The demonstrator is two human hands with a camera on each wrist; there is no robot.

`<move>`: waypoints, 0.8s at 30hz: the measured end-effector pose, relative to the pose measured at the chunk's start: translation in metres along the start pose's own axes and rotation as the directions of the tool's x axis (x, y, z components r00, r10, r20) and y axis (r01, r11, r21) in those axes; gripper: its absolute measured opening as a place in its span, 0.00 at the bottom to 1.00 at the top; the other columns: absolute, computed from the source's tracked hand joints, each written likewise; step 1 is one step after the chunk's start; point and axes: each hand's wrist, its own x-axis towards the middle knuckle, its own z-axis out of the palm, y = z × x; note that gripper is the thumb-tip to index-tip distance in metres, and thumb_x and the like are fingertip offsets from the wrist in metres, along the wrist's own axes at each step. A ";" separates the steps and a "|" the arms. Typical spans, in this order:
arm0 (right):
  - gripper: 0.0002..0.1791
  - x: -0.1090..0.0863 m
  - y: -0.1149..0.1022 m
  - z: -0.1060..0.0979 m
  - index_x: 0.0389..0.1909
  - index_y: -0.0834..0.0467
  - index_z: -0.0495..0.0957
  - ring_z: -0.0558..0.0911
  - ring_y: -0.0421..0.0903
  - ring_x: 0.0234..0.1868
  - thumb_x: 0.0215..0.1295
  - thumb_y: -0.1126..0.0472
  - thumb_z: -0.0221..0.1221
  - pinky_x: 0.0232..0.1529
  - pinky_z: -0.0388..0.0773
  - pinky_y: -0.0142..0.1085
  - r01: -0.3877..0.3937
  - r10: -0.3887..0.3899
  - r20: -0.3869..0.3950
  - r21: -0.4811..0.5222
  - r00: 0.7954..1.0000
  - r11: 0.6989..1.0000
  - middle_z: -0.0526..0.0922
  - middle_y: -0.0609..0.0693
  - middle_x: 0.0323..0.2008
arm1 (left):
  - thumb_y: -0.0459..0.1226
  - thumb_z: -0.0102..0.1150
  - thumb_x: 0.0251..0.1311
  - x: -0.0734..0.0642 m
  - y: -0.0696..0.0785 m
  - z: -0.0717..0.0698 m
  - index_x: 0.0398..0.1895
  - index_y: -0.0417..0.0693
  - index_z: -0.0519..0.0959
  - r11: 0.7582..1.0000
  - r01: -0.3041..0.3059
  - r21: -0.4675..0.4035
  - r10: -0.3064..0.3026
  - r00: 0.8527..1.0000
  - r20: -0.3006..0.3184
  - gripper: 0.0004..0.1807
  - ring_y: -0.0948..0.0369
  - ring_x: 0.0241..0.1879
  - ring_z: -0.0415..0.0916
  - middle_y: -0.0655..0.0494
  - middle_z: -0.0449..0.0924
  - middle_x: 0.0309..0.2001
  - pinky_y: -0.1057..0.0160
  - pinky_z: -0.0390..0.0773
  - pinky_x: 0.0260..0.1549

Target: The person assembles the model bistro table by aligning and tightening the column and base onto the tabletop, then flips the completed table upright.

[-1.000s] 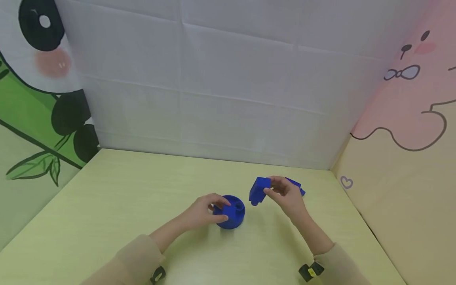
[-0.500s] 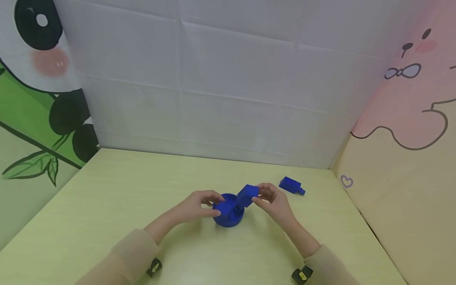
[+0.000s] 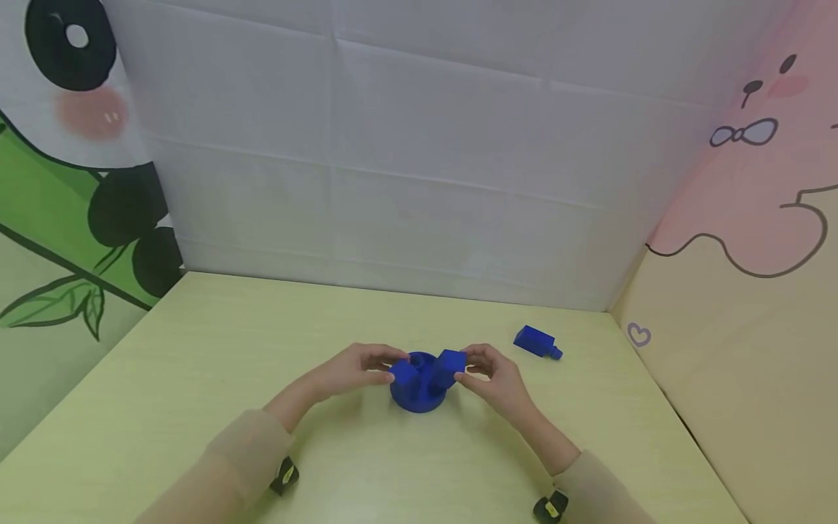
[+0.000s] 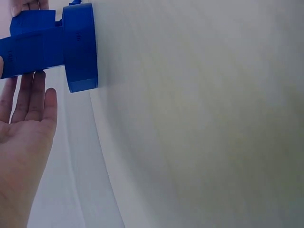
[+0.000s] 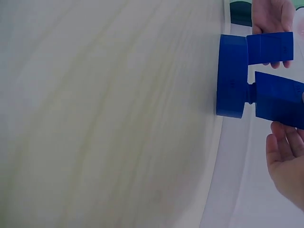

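A round blue base [image 3: 419,402] with recesses in its top sits mid-table. On its left stands a blue block [image 3: 404,372], pinched between the thumb and fingers of my left hand [image 3: 353,370]; in the left wrist view that block [image 4: 35,51] meets the base without a visible gap. My right hand [image 3: 499,382] grips a second blue block [image 3: 452,364] over the base's right side. Seen from the right wrist, this block [image 5: 278,99] leans slightly, and a short narrow neck shows between it and the base. How deep its peg sits is hidden.
A third blue block [image 3: 533,340] with a narrow peg lies on its side on the pale yellow table [image 3: 262,320], beyond my right hand. A white cloth wall [image 3: 419,182] rises behind the table, with cartoon-printed panels at both sides.
My right hand has brought its block left and down from the air onto the base. The left hand has stayed around its block, shifting slightly left, and the third block is now uncovered.
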 end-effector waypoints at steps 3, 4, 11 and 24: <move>0.20 0.003 0.013 0.002 0.44 0.55 0.73 0.79 0.48 0.43 0.49 0.60 0.65 0.48 0.73 0.43 0.004 -0.004 -0.008 -0.023 1.000 1.000 0.81 0.53 0.39 | 0.42 0.54 0.58 0.001 0.001 -0.002 0.56 0.54 0.70 0.999 0.000 -0.045 0.001 1.000 0.009 0.21 0.58 0.56 0.67 0.56 0.69 0.57 0.62 0.71 0.50; 0.20 0.004 0.017 0.002 0.44 0.54 0.73 0.79 0.47 0.43 0.49 0.58 0.65 0.48 0.73 0.43 0.002 -0.003 -0.010 -0.038 1.000 0.999 0.81 0.51 0.39 | 0.42 0.54 0.58 0.001 0.001 -0.003 0.57 0.53 0.69 0.998 -0.002 -0.064 0.003 1.000 0.013 0.21 0.58 0.57 0.67 0.56 0.69 0.58 0.62 0.71 0.50; 0.21 0.008 0.027 0.000 0.40 0.50 0.71 0.80 0.50 0.42 0.46 0.52 0.67 0.47 0.73 0.45 0.012 -0.016 -0.017 -0.195 1.000 0.981 0.82 0.47 0.37 | 0.41 0.52 0.59 0.002 -0.001 -0.005 0.59 0.47 0.67 0.995 -0.021 -0.093 0.023 1.000 0.016 0.24 0.56 0.57 0.66 0.54 0.68 0.59 0.62 0.71 0.50; 0.20 0.008 0.023 -0.002 0.36 0.54 0.69 0.80 0.43 0.37 0.46 0.51 0.66 0.40 0.76 0.32 -0.026 0.031 0.019 -0.218 0.999 0.976 0.81 0.47 0.36 | 0.56 0.66 0.38 0.002 0.018 0.027 0.47 0.54 0.72 0.950 0.150 0.275 -0.032 0.920 -0.392 0.32 0.65 0.38 0.72 0.63 0.75 0.40 0.64 0.73 0.35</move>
